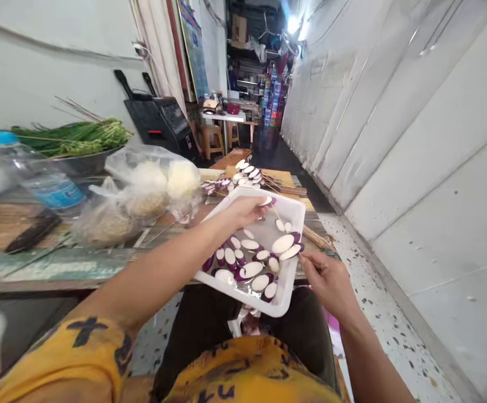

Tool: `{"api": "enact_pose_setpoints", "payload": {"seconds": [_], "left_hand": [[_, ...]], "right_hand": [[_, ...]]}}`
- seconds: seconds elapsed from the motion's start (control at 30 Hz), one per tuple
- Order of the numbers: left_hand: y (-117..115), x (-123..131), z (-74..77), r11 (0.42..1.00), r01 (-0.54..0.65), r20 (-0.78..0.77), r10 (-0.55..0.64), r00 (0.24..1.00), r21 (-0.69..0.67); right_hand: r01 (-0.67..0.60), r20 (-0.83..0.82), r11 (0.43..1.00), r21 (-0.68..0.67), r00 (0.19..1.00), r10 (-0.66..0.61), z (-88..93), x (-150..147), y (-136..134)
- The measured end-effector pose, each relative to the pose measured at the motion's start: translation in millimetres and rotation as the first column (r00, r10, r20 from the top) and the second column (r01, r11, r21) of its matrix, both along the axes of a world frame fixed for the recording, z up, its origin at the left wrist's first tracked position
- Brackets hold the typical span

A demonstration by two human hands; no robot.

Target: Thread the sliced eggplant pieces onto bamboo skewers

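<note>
A white tray (289, 280) rests on my lap, holding several purple-skinned eggplant slices in a little water. My left hand (246, 208) reaches over the tray's far side, fingers pinched on one eggplant slice (267, 200). My right hand (329, 280) sits at the tray's right edge, closed on a thin wooden skewer that carries two slices (288, 247). A pile of skewered eggplant slices (243, 174) lies on the wooden table beyond the tray.
Plastic bags of pale noodles (143, 196), a water bottle (46, 179), a knife (33, 232) and a metal bowl of skewered greens (79, 143) stand on the table at left. Loose skewers (317, 238) lie right of the tray. A white wall runs along the right.
</note>
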State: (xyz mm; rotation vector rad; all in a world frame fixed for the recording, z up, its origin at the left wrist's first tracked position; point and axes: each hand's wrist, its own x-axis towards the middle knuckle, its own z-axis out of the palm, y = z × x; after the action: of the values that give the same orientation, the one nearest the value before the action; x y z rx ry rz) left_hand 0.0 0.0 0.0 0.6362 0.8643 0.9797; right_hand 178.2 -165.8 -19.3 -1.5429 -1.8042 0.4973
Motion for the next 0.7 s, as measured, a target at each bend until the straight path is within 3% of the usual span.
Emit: {"api": "enact_pose_setpoints", "payload": {"seconds": [0.33,0.7], "left_hand": [[-1.6,-0.3,-0.3,0.999,-0.042,0.001,0.042,0.999,0.011],[-1.2,4.6,-4.2,0.993,-0.049,-0.106,0.06,0.993,0.104]], "right_hand": [[0.0,-0.024,1.0,0.025,1.0,0.0,0.7,-1.3,-1.7],[0.023,0.04,0.999,0.043,0.999,-0.025,5.1,-3.6,-1.8]]}}
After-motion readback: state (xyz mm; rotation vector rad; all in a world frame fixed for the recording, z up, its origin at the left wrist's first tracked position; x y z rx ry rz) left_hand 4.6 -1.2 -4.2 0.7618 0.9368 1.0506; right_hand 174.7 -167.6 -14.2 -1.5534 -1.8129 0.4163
